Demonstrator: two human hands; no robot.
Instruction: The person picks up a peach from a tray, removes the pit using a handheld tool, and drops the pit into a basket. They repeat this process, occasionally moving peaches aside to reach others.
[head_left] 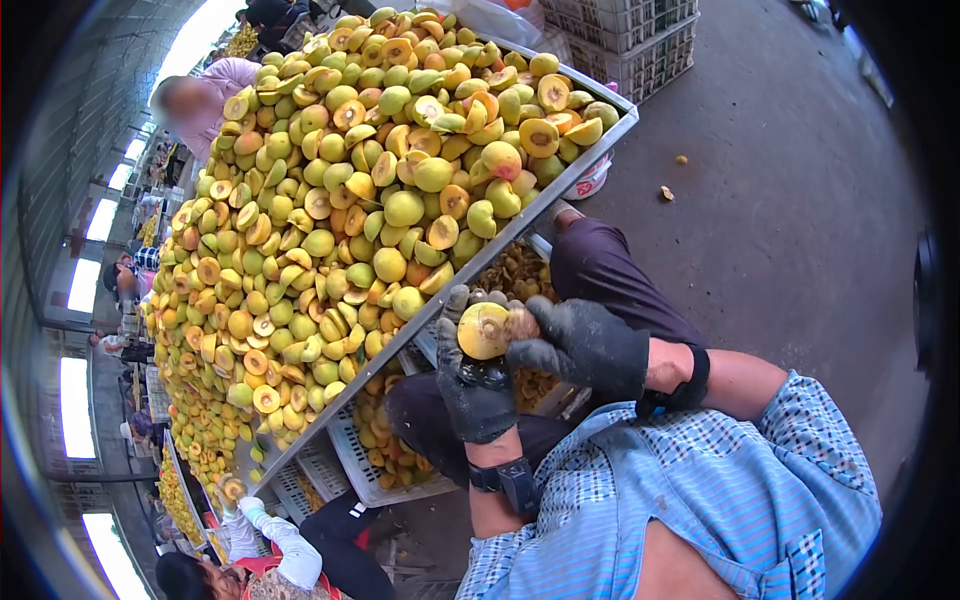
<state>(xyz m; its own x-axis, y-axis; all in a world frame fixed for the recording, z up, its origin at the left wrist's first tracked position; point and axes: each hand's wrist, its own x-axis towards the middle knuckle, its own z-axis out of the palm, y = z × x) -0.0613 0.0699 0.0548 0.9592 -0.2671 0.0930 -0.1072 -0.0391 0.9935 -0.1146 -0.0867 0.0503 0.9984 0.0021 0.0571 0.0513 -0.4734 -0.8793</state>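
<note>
Grey floor [800,200] right, fruit-heaped table [590,163] left. Left hand [474,385], half-closed, cups a cut fruit [482,332] just beside the table, cut face showing. Right hand [590,345] curls round a brownish piece [521,323], identity unclear. Best kept: firm palm, light fingertips.

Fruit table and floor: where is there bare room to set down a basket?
Right of the stacked crates and dark trouser leg, the grey floor is bare but for scraps. Crowded: the table, heaped with fruit, and the white basket beneath.
</note>
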